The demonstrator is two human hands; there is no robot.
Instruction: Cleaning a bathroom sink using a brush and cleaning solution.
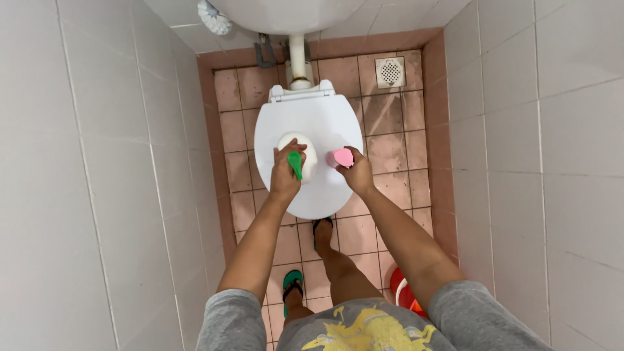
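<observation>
A white toilet with its lid (316, 110) down stands in a narrow tiled stall. My left hand (285, 172) grips a white spray bottle (305, 151) with a green trigger over the lid. My right hand (356, 172) holds a pink bottle (340, 157) beside it, also above the lid. Both arms reach forward from my grey sleeves.
White tiled walls close in on both sides. The floor has pink tiles with a square drain (390, 71) at the back right. A toilet brush head (214, 17) hangs at the back left. A red bucket (404, 292) sits by my right leg. My feet wear green sandals (292, 286).
</observation>
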